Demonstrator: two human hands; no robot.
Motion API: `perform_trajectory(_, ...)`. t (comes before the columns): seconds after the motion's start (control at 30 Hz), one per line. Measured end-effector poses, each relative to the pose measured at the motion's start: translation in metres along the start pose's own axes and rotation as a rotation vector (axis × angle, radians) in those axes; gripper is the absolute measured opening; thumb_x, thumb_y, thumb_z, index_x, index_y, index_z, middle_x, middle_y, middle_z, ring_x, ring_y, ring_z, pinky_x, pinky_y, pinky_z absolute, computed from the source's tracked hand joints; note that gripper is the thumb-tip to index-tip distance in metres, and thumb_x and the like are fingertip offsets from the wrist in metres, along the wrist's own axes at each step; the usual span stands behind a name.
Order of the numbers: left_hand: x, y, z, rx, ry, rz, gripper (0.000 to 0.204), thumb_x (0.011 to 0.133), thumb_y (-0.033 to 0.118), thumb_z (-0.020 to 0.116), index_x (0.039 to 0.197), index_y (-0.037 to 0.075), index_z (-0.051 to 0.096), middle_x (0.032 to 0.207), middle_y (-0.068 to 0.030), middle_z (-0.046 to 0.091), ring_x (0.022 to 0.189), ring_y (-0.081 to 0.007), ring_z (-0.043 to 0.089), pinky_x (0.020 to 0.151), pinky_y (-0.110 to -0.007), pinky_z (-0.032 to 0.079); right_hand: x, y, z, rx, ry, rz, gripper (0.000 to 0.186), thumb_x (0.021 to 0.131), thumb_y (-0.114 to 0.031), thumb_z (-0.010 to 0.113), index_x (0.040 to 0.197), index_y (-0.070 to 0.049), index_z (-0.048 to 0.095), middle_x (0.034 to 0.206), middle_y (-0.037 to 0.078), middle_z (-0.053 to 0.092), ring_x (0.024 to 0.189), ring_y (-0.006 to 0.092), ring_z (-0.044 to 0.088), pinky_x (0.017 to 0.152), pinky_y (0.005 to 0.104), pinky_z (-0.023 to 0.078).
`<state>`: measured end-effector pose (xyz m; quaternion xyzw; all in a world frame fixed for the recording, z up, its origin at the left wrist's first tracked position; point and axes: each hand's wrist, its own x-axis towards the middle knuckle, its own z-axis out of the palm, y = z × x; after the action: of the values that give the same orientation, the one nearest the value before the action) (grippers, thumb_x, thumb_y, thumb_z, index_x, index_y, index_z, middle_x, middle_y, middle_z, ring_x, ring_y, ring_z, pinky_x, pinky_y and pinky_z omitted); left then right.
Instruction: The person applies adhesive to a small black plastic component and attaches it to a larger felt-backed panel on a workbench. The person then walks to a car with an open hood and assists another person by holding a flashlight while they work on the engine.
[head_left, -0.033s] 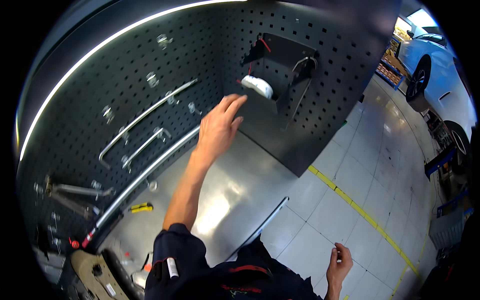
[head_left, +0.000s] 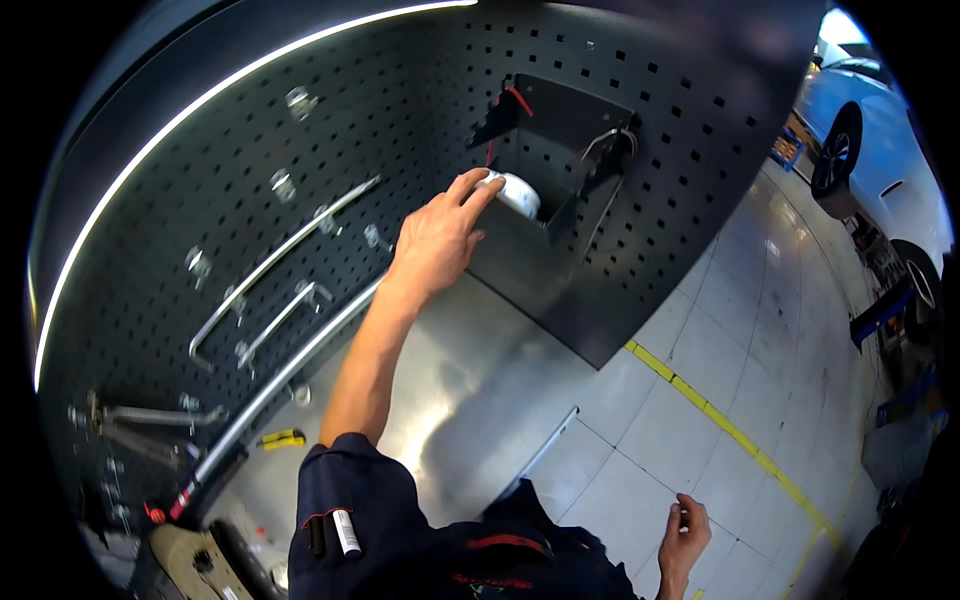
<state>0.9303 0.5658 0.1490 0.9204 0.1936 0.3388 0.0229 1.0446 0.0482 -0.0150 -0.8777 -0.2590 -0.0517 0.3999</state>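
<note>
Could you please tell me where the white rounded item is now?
The white rounded item is in the head view's upper middle, at the front of the open dark holder on the pegboard, with the left hand at its left end.

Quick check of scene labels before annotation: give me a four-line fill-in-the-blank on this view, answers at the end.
1. The person's ____ hand is at the white item by the dark wall bin.
2. The box cutter on the metal bench is black and ____.
3. The car is on the ____ side of the picture (left/right).
4. The right hand is ____ in the picture than the other (higher/lower).

Missing words: left; yellow; right; lower.
</note>
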Motion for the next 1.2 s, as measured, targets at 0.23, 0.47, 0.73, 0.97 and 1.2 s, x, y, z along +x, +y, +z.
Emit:
perform_trajectory(0.23, 0.098, -0.044, 0.013, 0.016, -0.427, 0.134, 0.067, 0.08, 0.0, 0.074, 0.142, 0.017, 0.057, 0.139, -0.0041, 0.062, 0.116, -0.0308, 0.066, 0.093, -0.042, 0.057, 0.062, -0.022, 0.042, -0.045, -0.017, 0.188, 0.013, 0.094, 0.0, 0.064, 0.106, 0.001, 0.07, 0.084, 0.012, 0.064, 0.061, 0.0206, 0.056, 0.056, 0.0334, 0.044)
perform_trajectory(0.47, 0.079, -0.039, -0.011, -0.006, -0.049, 0.192, 0.051, 0.077, 0.0, 0.074, 0.126, 0.009, 0.063, 0.126, -0.0058, 0.068, 0.087, -0.0292, 0.073, 0.071, -0.036, 0.06, 0.129, -0.036, 0.069, -0.107, -0.13, 0.142, 0.014, 0.097, -0.004, 0.063, 0.108, 0.002, 0.071, 0.086, 0.01, 0.064, 0.063, 0.0162, 0.058, 0.056, 0.0304, 0.046)
perform_trajectory(0.73, -0.042, -0.058, -0.012, -0.124, 0.312, -0.063, 0.043, 0.08, 0.014, 0.085, 0.114, 0.001, 0.062, 0.11, -0.0187, 0.073, 0.088, -0.0275, 0.072, 0.077, -0.035, 0.056, 0.166, -0.047, 0.093, -0.116, -0.199, 0.147, 0.015, 0.094, 0.001, 0.065, 0.107, 0.001, 0.071, 0.083, 0.012, 0.065, 0.062, 0.0219, 0.06, 0.058, 0.0338, 0.048)
perform_trajectory(0.97, -0.078, -0.064, 0.022, -0.294, -0.008, -0.457, 0.035, 0.083, 0.001, 0.078, 0.114, 0.0, 0.062, 0.107, -0.0167, 0.07, 0.084, -0.0281, 0.068, 0.074, -0.034, 0.054, 0.189, -0.087, 0.111, -0.103, -0.326, 0.028, 0.013, 0.092, 0.002, 0.067, 0.104, 0.0, 0.071, 0.086, 0.014, 0.068, 0.064, 0.0244, 0.066, 0.06, 0.0349, 0.052)
perform_trajectory(1.2, -0.088, -0.071, 0.041, -0.323, -0.137, -0.498, 0.032, 0.085, -0.002, 0.073, 0.115, 0.002, 0.063, 0.117, -0.0156, 0.069, 0.089, -0.0295, 0.072, 0.069, -0.035, 0.058, 0.183, -0.083, 0.125, -0.078, -0.4, 0.005, 0.01, 0.092, 0.001, 0.069, 0.102, 0.0, 0.07, 0.086, 0.016, 0.068, 0.065, 0.0277, 0.068, 0.061, 0.0361, 0.055)
